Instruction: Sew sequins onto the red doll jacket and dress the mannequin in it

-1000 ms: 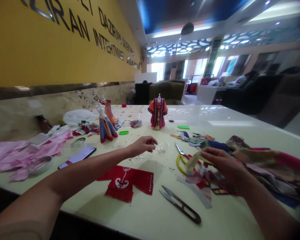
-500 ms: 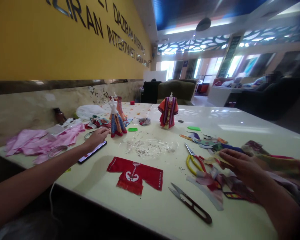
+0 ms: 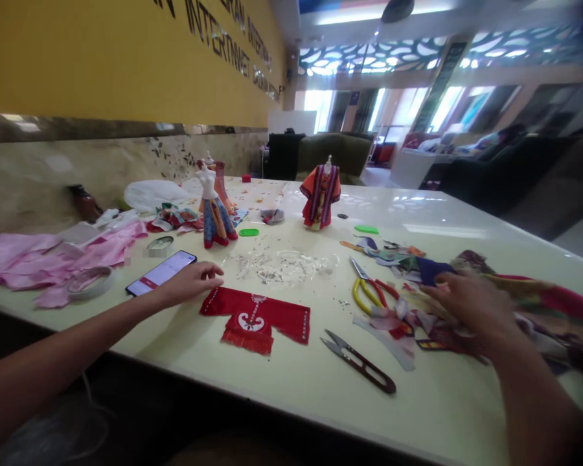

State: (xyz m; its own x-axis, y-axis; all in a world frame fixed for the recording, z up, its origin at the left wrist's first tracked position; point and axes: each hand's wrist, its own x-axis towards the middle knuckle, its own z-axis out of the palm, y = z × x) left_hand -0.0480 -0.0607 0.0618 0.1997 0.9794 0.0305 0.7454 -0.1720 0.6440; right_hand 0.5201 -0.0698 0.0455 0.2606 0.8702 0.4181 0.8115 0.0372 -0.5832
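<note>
My left hand (image 3: 194, 281) rests at the right edge of a lit phone (image 3: 162, 272), its fingers loosely curved with nothing seen in them. Just beyond its fingertips lies a small red garment piece (image 3: 284, 313) with a white paisley motif and beaded trim. Over the heap of fabric scraps (image 3: 412, 320) on the right is my right hand (image 3: 471, 304), fingers pointing into the pile and smeared by motion; whether it holds a scrap is hidden. Yellow-and-red handled scissors (image 3: 364, 294) lie left of that hand. Dark thread snips (image 3: 362, 364) lie nearer the front edge.
Behind the loose beads (image 3: 282, 265) stand a doll form in a blue skirt (image 3: 218, 220) and another in a red-orange robe (image 3: 320, 197). Pink cloth (image 3: 78, 249) and a tape roll (image 3: 91, 283) lie left. Green plastic pieces (image 3: 366, 230) sit farther back.
My left hand has come down and nearer, from beside the doll form to the red garment's corner. My right hand has moved onto the scraps; the pale yellowish scrap it held is no longer clearly visible.
</note>
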